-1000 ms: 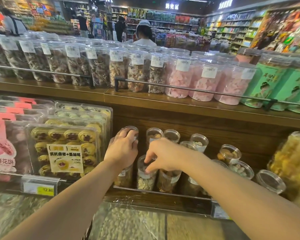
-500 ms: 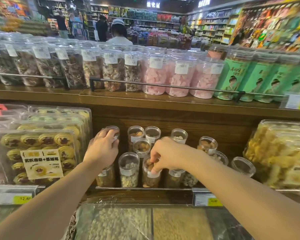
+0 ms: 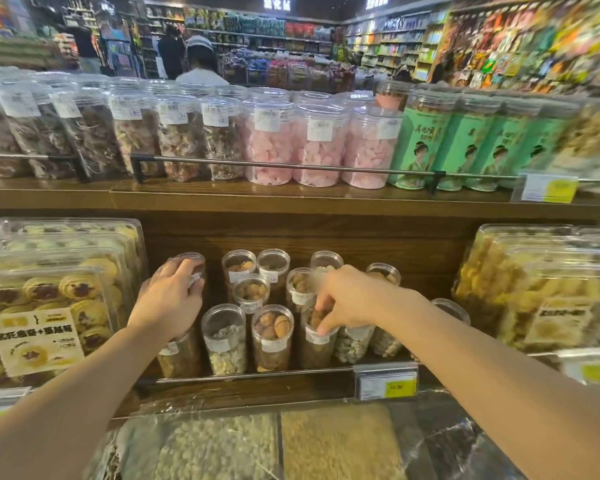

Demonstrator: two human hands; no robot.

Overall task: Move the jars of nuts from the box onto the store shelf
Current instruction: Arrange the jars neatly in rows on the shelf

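Gripping clear nut jars — left hand (image 3: pixel 168 299) one (image 3: pixel 187 268), right hand (image 3: pixel 350 299) another (image 3: pixel 314 341).

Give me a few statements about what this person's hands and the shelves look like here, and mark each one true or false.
1. The left hand rests on the lid of a jar at the left end of the lower shelf. True.
2. The right hand hangs in the air, touching nothing. False: its fingers curl over the top of a front-row nut jar.
3. The pink sweets jars stand on the upper shelf, behind a metal rail. True.
4. The nut jars lie on their sides. False: they stand upright, lids up.
5. Trays of pastries sit right of the nut jars. False: they sit to the left.
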